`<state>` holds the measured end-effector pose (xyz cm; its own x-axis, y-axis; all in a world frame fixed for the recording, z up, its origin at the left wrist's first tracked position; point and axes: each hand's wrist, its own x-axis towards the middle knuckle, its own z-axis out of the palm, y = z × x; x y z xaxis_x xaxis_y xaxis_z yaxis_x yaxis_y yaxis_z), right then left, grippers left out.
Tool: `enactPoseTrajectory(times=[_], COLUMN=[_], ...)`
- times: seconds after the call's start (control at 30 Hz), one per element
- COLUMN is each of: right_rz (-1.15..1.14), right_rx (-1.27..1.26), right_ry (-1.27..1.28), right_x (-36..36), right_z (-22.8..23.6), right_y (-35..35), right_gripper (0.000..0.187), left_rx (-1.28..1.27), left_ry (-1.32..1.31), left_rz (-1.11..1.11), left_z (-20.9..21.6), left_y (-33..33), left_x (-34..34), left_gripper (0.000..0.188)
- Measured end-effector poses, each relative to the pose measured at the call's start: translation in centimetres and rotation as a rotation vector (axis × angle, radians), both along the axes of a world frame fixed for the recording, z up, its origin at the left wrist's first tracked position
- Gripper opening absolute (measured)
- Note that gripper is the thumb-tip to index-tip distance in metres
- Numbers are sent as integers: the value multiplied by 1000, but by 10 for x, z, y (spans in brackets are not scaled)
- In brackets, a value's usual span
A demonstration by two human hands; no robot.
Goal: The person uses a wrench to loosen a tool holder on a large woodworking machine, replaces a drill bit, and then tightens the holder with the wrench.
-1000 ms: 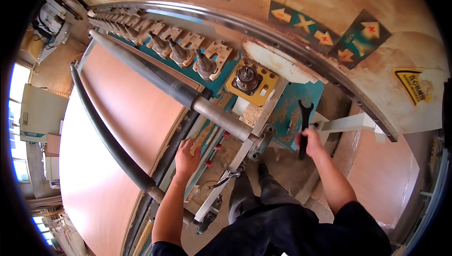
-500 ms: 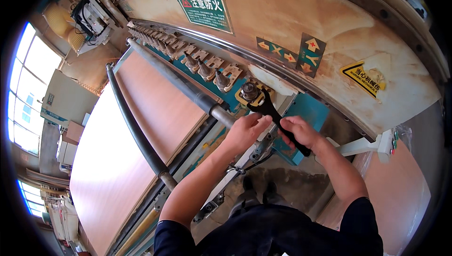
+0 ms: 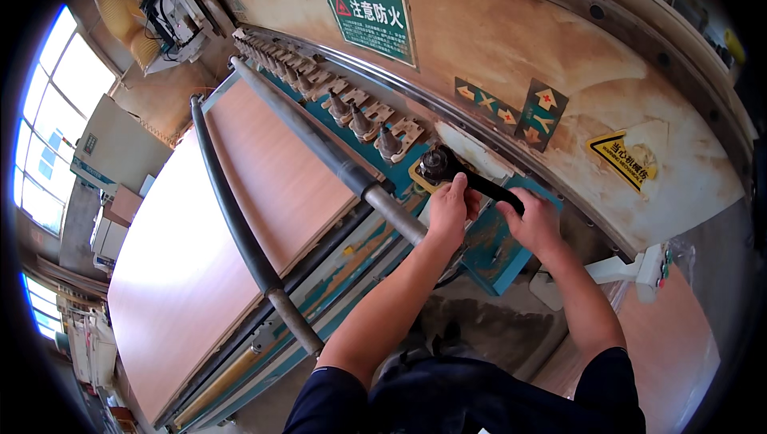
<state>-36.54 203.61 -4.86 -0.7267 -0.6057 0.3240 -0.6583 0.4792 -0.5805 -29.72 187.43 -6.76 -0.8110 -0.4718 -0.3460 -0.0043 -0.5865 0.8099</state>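
Note:
A black spanner reaches from a dark round tool-holder nut, which sits in a yellow mount at the end of a tool rack. My right hand is closed round the far end of its handle. Close to the spanner's head, my left hand grips it with the thumb on top and the fingers curled beneath. The spanner's jaw is partly hidden by the left hand, but it appears to be at the nut.
Several cone-shaped tool holders line the rack beyond. Two long rollers, one grey and one black, cross above a pale wood panel. A stained machine beam runs behind; a teal box stands below my hands.
The spanner's handle has swung away from my body, from pointing down-right to lying flatter. My right hand moved with its end; my left hand has closed round it near the head. The view shifted slightly.

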Motion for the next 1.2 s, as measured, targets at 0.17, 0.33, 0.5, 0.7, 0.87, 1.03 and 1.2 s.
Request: enactPoseTrajectory(times=[0.17, 0.33, 0.5, 0.7, 0.87, 1.03, 1.2], right_rz=[-39, -67, -76, -4, 13, 31, -169], right_rx=[4, 124, 195, 411, 355, 234, 315], right_ry=[143, -82, -237, -227, -91, -50, 46], right_x=[-6, -7, -11, -17, -17, -7, -6], right_z=[-3, 22, 36, 44, 20, -22, -29], right_y=[-2, -6, -3, -21, -24, -29, -19], right_gripper=[38, 41, 41, 41, 42, 47, 50], left_rx=[76, 126, 163, -217, -777, -1144, -1463], left_ry=[-14, -7, -1, -67, 5, -344, -1013], left_rz=[71, 97, 164, -221, -152, 352, 414], left_z=[2, -3, -3, 26, 46, -7, -81], left_y=[3, 4, 12, 3, -21, -71, -138], left_x=[-8, -17, -23, 39, 198, 423, 624], left_gripper=[37, 31, 30, 23, 24, 18, 38])
